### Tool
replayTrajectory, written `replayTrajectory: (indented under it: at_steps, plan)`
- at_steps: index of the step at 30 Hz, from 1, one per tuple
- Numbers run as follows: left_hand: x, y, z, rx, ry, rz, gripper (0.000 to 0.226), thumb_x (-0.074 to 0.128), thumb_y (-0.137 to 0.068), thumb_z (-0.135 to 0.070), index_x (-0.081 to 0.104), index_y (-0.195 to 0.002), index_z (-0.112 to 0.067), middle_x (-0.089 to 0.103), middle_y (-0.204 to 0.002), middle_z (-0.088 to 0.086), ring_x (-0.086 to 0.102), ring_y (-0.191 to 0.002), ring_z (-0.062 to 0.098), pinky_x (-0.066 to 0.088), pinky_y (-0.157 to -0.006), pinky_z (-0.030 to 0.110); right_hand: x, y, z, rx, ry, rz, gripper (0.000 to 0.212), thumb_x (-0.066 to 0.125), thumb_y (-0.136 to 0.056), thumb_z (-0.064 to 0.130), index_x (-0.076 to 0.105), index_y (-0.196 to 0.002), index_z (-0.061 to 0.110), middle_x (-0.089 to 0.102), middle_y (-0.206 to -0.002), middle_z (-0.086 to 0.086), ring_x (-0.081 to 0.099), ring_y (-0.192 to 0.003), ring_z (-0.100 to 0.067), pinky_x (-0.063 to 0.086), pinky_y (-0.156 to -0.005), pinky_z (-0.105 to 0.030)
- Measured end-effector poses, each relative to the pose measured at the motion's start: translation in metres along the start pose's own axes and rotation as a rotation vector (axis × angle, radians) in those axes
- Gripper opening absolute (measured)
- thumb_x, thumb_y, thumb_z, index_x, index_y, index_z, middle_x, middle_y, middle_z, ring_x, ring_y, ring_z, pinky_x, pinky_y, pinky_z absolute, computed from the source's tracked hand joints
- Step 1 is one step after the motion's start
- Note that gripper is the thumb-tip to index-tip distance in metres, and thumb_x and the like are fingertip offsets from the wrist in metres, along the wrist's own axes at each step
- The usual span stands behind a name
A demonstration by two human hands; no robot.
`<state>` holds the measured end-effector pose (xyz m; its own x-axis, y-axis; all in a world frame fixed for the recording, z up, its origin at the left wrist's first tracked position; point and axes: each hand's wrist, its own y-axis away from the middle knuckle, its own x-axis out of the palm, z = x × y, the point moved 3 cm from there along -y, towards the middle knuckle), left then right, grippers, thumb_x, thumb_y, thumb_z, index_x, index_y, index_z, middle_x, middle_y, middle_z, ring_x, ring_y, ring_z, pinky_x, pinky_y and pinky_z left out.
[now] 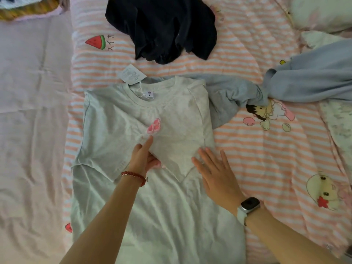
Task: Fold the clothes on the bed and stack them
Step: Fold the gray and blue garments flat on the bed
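Lying flat in the middle of the bed [247, 60], a pale green T-shirt [118, 206] has its neck at the far side and its hem toward the near edge. Its right side is folded over onto the chest, so a sleeve [181, 145] lies across the front, just beside a small pink print [154, 126]. A paper tag [131, 74] hangs from the collar on a thin string and rests on the sheet beyond it. The left hand [143, 156] is on the edge of the folded sleeve: the forefinger is stretched out along the cloth toward the pink print, and the other fingers are curled at the sleeve's edge, but I cannot tell if they really pinch it. This wrist has a red bead bracelet [134, 176]. The right hand [217, 172] lies flat on the shirt at the right side of the fold, with fingers straight and spread, pressing the cloth and holding nothing. A watch [248, 206] with a white strap is on this wrist. At the far side, a dark navy garment [163, 29] lies crumpled on the striped sheet. To the right of the T-shirt, a light blue garment [304, 82] is bunched and twisted, and one part of it touches the shirt's shoulder. A pale pink quilt [32, 111] covers the left side.
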<state>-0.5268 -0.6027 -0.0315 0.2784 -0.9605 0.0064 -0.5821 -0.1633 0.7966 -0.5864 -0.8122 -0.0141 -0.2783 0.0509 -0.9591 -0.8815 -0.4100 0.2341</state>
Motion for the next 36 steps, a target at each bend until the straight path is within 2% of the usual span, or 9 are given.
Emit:
replayTrajectory:
  at_steps: [7,10,13,16,20,23,26,32,36]
  plan:
    - [0.012,0.014,-0.01,0.467,-0.236,-0.301,0.014,0.047,-0.095,-0.022,0.043,-0.083,-0.017,0.047,-0.073,-0.001,0.048,-0.061,0.01,0.045,-0.056,0.022,0.003,-0.008,0.021,-0.058,-0.028,-0.003,0.05,0.044,-0.087,0.027,0.046,-0.136,0.02,0.04,-0.145,-0.012,0.034,-0.136,-0.029,0.026,-0.11,-0.055]
    - [0.003,0.01,-0.012,0.404,-0.507,-0.421,0.021,0.05,-0.092,-0.017,0.043,-0.109,-0.009,0.048,-0.072,-0.005,0.043,-0.053,0.003,0.036,-0.047,0.021,0.001,-0.012,0.027,-0.109,-0.043,0.033,0.043,0.048,-0.086,0.032,0.058,-0.126,0.019,0.05,-0.138,-0.01,0.043,-0.13,-0.028,0.033,-0.107,-0.052]
    - [-0.012,0.014,-0.023,0.593,-0.759,-0.454,0.053,0.057,-0.088,-0.021,0.035,-0.135,-0.008,0.05,-0.12,0.009,0.059,-0.088,0.018,0.046,-0.066,0.026,-0.01,-0.025,0.025,-0.071,-0.11,-0.076,0.042,0.043,-0.087,0.031,0.062,-0.12,0.015,0.054,-0.133,-0.011,0.048,-0.126,-0.029,0.035,-0.104,-0.055]
    - [-0.01,0.008,-0.03,0.924,-1.237,-0.351,0.062,0.054,-0.089,-0.03,0.03,-0.144,-0.015,0.034,-0.147,0.014,0.03,-0.135,0.037,0.03,-0.104,0.051,-0.017,-0.056,0.026,-0.043,-0.059,-0.04,0.049,0.035,-0.09,0.031,0.048,-0.135,0.018,0.037,-0.147,-0.013,0.032,-0.137,-0.033,0.021,-0.109,-0.059]
    - [-0.011,-0.024,-0.014,0.685,-1.709,-0.048,0.063,0.016,-0.095,-0.05,-0.03,-0.136,-0.037,-0.015,-0.156,0.001,-0.016,-0.142,0.029,-0.004,-0.113,0.056,-0.006,-0.093,0.026,0.057,0.016,0.244,0.051,0.025,-0.097,0.04,0.023,-0.146,0.028,0.008,-0.157,-0.006,0.002,-0.144,-0.03,0.0,-0.114,-0.052]
    - [-0.012,-0.029,-0.032,0.815,-1.616,-0.013,0.06,0.037,-0.096,-0.042,0.007,-0.147,-0.037,0.009,-0.156,0.01,0.0,-0.143,0.035,0.0,-0.11,0.061,-0.024,-0.111,0.023,0.031,-0.063,-0.039,0.038,0.039,-0.088,0.03,0.062,-0.116,0.019,0.057,-0.127,-0.009,0.052,-0.117,-0.031,0.04,-0.093,-0.046]
    - [-0.02,-0.038,-0.074,1.072,-1.469,-0.154,0.045,0.061,-0.087,-0.024,0.052,-0.132,-0.023,0.036,-0.146,0.015,0.024,-0.138,0.038,0.007,-0.107,0.063,-0.052,-0.135,0.003,0.023,-0.053,-0.385,0.03,0.051,-0.082,0.019,0.065,-0.109,0.014,0.062,-0.115,-0.009,0.056,-0.103,-0.029,0.042,-0.083,-0.04]
    - [-0.072,-0.114,-0.156,0.568,-1.61,-0.292,0.075,0.044,-0.088,-0.058,0.009,-0.148,-0.031,0.005,-0.157,0.001,-0.006,-0.144,0.025,-0.011,-0.108,0.06,-0.062,-0.216,-0.053,0.268,0.03,0.135,0.084,0.047,-0.089,0.05,-0.004,-0.149,0.021,-0.004,-0.157,-0.007,-0.005,-0.144,-0.027,0.002,-0.112,-0.054]
    - [-0.085,-0.137,-0.179,0.397,-1.63,-0.23,0.078,0.048,-0.079,-0.068,0.029,-0.142,-0.027,0.034,-0.147,0.005,0.019,-0.139,0.029,0.0,-0.11,0.059,-0.063,-0.246,-0.062,0.312,0.0,0.264,0.107,0.059,-0.076,0.062,-0.006,-0.148,0.016,0.021,-0.151,-0.009,0.017,-0.14,-0.027,0.019,-0.108,-0.051]
